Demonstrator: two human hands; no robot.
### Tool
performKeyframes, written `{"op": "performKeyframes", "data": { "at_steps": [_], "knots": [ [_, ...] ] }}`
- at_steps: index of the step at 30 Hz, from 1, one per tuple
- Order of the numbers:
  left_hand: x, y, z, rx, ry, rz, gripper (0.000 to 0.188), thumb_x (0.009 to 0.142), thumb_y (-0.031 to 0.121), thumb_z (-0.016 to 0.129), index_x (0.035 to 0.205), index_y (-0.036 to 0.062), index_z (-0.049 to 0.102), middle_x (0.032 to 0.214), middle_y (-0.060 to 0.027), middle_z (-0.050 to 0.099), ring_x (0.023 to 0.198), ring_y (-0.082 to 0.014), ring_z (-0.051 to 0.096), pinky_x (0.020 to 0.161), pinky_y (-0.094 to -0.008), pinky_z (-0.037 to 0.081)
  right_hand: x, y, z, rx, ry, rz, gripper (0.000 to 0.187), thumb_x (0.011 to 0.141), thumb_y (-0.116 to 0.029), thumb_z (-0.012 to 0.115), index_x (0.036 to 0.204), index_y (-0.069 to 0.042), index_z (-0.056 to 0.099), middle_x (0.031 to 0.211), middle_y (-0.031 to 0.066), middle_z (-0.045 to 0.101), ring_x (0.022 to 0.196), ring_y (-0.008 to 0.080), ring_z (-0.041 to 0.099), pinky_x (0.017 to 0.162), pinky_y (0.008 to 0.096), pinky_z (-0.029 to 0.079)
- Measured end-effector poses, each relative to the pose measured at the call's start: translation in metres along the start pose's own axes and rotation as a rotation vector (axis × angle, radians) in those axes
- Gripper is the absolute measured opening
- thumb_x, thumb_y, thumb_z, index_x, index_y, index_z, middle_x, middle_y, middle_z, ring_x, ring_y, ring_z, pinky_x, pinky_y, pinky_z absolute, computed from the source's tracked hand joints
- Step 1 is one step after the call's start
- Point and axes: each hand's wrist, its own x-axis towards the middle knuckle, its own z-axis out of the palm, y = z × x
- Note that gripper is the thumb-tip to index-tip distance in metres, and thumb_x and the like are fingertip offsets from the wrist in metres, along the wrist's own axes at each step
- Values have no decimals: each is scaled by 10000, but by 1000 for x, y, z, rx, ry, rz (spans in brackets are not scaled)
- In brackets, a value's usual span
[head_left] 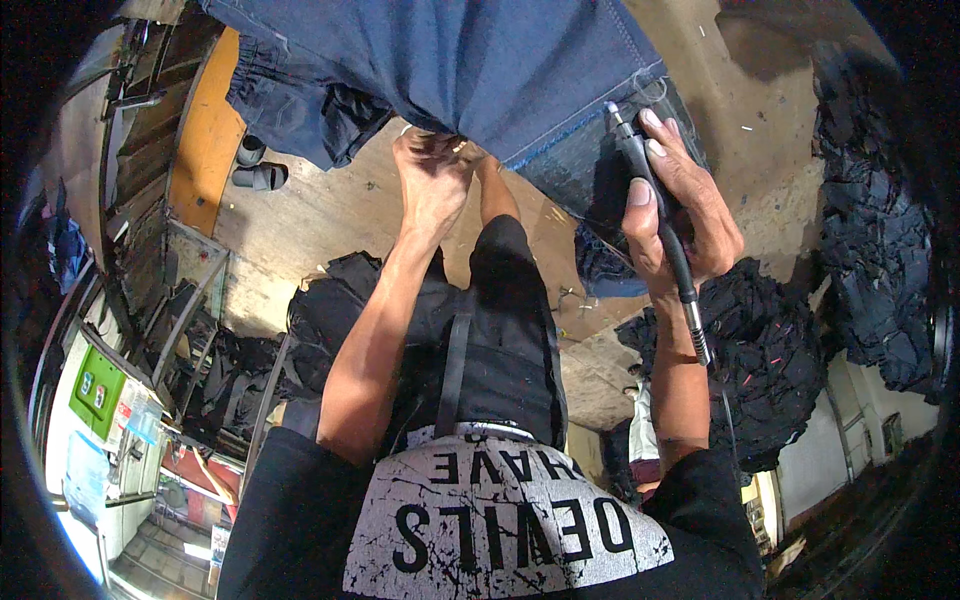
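Observation:
Dark blue denim trousers (470,70) hang across the top of the view, with pale stitching and a frayed blue raw edge. My left hand (435,180) is closed at the lower edge of the denim; its fingertips are partly hidden under the cloth. In my right hand (695,205) is a black pen-shaped rotary handpiece (645,165), gripped between thumb and fingers. Its pale tip points up and left, beside the stitched corner of the denim. A metal spring sleeve sits at its rear, and a thin cable runs down from it.
Piles of black cloth (765,365) lie on the right, with another tall stack (865,220) beyond. More dark cloth (330,310) lies left of my legs. A pair of dark slippers (260,176) rests on the floor near an orange board (205,140). Metal racks stand at the left.

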Motion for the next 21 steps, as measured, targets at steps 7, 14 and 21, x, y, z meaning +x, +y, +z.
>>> {"op": "performKeyframes", "data": {
  "at_steps": [7, 14, 21],
  "knots": [
    [5, -10, -6, 206, -95, 293, 195, 807, -161, 661, 961, -72, 740, 993, -84, 792, 894, -129, 710, 809, -291, 554, 2, 2, 5, -35, 106, 37, 263, 841, -43, 743, 1061, 100, 756, 1064, 276, 781, 1094, 398, 774, 1059, 533, 569],
    [-4, -6, 1, -111, 72, -51, 289, 765, -208, 606, 989, -61, 713, 1030, -106, 775, 945, -158, 727, 839, -298, 572, 1, 2, 5, 3, 70, -33, 269, 833, -30, 715, 1067, 97, 753, 1059, 273, 781, 1089, 402, 775, 1055, 538, 574],
    [-2, 0, 2, -91, 50, 35, 341, 751, -232, 620, 1036, -73, 719, 1051, -110, 773, 977, -166, 732, 880, -296, 580, 1, -4, 6, 122, -80, -116, 229, 807, 5, 725, 1018, 85, 767, 1012, 259, 782, 1067, 378, 784, 1031, 538, 596]
  ]
}}
